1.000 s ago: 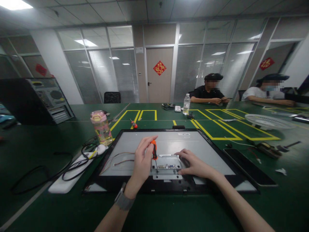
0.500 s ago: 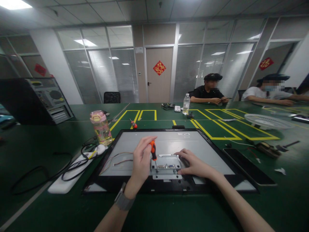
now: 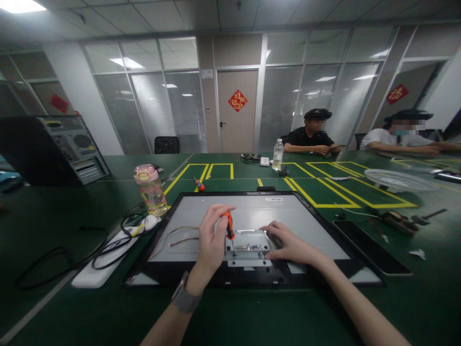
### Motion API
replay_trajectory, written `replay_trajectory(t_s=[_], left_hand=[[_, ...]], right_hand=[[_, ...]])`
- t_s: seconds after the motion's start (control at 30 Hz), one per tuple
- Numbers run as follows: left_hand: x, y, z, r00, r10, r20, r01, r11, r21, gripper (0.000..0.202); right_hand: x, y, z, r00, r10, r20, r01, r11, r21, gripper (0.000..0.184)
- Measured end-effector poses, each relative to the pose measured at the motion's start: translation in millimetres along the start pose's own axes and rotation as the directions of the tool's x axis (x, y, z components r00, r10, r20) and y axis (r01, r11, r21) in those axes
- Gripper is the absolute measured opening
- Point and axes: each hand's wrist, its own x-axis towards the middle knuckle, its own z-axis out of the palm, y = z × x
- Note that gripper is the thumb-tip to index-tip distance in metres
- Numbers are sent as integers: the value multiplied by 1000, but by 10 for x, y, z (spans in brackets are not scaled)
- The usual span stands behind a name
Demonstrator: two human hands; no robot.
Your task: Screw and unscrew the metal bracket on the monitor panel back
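Note:
A monitor point(image 3: 309, 226) lies face down on the green table, its grey back panel up. My left hand point(image 3: 211, 240) is closed round an orange-handled screwdriver point(image 3: 229, 226), held upright with its tip on the left side of a small metal cover plate point(image 3: 248, 247) near the monitor's front edge. My right hand point(image 3: 290, 245) rests on the right side of that plate, fingers curled against it. Thin wires point(image 3: 180, 238) run across the panel to the left of the plate.
A pink-lidded bottle point(image 3: 150, 190), black cables point(image 3: 108, 245) and a white strip lie at left. A computer case point(image 3: 54, 149) stands far left. A dark flat panel point(image 3: 370, 247), a fan grille point(image 3: 401, 180) and tools lie at right. Two people sit at the far side.
My left fingers have shifted slightly on the screwdriver handle. The tip stays on the plate and my right hand has not moved.

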Motion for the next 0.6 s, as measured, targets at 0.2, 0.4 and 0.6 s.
replay_trajectory(t_s=[0.2,0.4,0.6], left_hand=[[2,19,14,997,57,46,-58,998,18,19],[22,18,28,987,160,7,-160,979,125,13],[-10,-33,35,998,-53,26,53,999,0,27]], right_hand=[[1,-1,2,1000,13,7,-13,1000,4,66],[9,36,14,1000,-11,-1,11,1000,-2,66],[8,23,5,1000,-4,4,4,1000,-11,67]])
